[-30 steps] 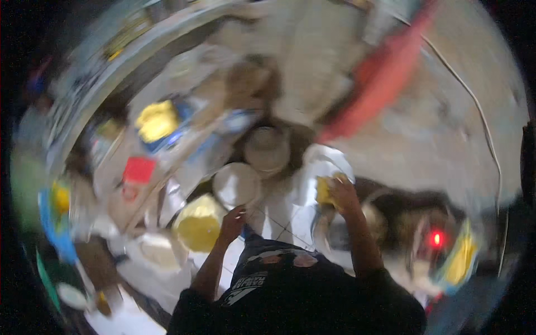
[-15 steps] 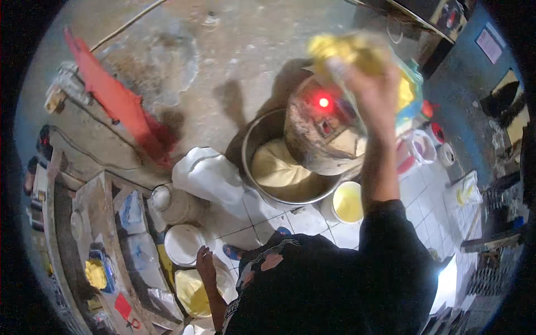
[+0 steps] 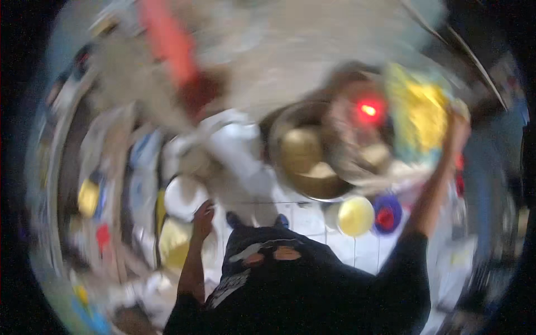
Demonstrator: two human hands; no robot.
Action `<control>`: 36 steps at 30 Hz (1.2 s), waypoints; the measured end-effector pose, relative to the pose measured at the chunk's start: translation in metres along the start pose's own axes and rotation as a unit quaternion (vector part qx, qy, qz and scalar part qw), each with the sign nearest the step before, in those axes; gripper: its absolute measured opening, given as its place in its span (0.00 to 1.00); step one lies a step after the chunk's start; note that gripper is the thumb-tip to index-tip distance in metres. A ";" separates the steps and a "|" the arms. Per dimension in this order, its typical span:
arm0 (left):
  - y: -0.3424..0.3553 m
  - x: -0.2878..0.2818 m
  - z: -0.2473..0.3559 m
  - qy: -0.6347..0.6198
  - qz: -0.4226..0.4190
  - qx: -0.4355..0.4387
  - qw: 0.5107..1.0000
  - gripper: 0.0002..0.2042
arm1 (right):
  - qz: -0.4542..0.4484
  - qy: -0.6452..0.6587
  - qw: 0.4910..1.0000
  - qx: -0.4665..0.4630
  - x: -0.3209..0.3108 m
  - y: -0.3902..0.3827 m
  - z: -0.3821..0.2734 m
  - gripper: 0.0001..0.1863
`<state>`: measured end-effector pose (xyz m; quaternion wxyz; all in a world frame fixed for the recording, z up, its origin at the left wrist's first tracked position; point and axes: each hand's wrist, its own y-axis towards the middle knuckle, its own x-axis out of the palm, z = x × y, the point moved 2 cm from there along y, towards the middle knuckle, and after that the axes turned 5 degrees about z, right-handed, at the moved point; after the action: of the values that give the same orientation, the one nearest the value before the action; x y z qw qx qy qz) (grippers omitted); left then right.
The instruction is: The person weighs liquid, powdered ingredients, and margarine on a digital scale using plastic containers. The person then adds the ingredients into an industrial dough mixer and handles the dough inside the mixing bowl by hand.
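Note:
My right hand (image 3: 458, 125) is stretched out far to the right, at the right edge of a clear plastic bag with yellow contents (image 3: 421, 117). A pale shape shows at its fingertips; motion blur hides whether the fingers grip the bag. Left of the bag is a mixer head (image 3: 354, 125) with a glowing red light. Under it, a metal mixing bowl (image 3: 287, 120) holds pale dough (image 3: 301, 148). My left hand (image 3: 204, 218) hangs low with loosely bent fingers apart and nothing visible in it, beside a white round bucket (image 3: 181, 195).
A bucket of yellow stuff (image 3: 356, 216) and a purple container with red inside (image 3: 386, 215) stand on the tiles right of my body. A white sack (image 3: 237, 134) is left of the bowl. Shelving (image 3: 117, 167) lines the left; a red upright object (image 3: 173, 50) stands beyond.
My right hand has swung right, from over the mixer to the bag's right edge. The whole view has shifted and blurred. The purple container has come into sight. My left hand stays low.

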<state>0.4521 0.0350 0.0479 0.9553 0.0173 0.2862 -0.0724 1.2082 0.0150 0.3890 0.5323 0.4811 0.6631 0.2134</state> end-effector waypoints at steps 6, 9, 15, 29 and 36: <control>-0.020 -0.023 -0.019 -0.021 0.038 -0.092 0.995 0.18 | -0.134 0.512 0.821 0.216 0.094 -0.027 -0.168 0.19; -0.045 -0.060 -0.033 -0.002 0.094 -0.163 0.982 0.19 | -0.309 0.500 0.787 0.190 0.180 -0.071 -0.286 0.20; -0.093 -0.128 -0.104 -0.061 0.279 -0.127 0.950 0.16 | -0.504 0.499 0.700 0.086 0.239 -0.175 -0.590 0.17; -0.115 -0.290 -0.168 -0.196 0.445 -0.236 0.841 0.15 | -0.695 0.493 0.514 -0.097 0.294 -0.323 -0.933 0.17; -0.084 -0.382 -0.200 -0.186 0.567 -0.181 0.782 0.16 | -0.781 0.508 0.362 -0.041 0.339 -0.374 -0.954 0.15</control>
<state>0.0158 0.0161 0.0912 0.8445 -0.0111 0.0492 0.5332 0.1956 0.3598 0.2481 0.0421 -0.4738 0.8771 -0.0667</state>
